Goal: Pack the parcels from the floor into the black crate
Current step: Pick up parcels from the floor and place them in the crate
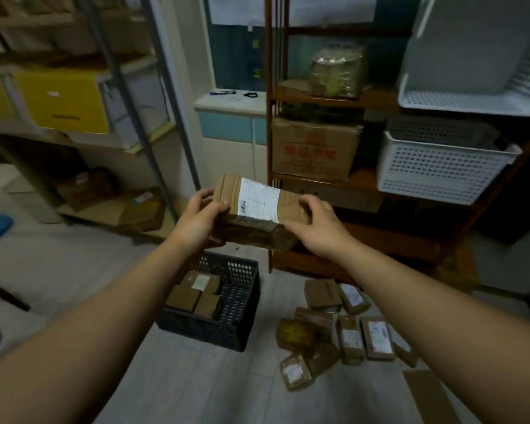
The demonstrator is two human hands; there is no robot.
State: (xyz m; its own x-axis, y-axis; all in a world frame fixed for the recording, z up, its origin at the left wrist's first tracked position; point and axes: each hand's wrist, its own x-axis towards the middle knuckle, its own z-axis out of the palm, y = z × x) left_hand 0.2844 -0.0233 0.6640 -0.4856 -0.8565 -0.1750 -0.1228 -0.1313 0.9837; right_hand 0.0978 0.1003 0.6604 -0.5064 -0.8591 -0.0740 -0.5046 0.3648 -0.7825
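I hold a long brown cardboard parcel (pixel 259 211) with a white shipping label up in front of me, well above the floor. My left hand (pixel 201 223) grips its left end with the thumb on top. My right hand (pixel 318 228) grips its right end with curled fingers. Below them the black crate (pixel 240 296) stands on the floor and holds several brown parcels in its left half. To the crate's right, a pile of parcels (pixel 346 335) lies on the floor, some with white labels.
A wooden shelf (pixel 318 99) with a carton and white baskets (pixel 441 169) stands behind the pile. Metal shelving (pixel 117 87) with yellow boxes fills the left. A flat cardboard piece (pixel 429 396) lies at the lower right. Grey floor stretches in front of the crate.
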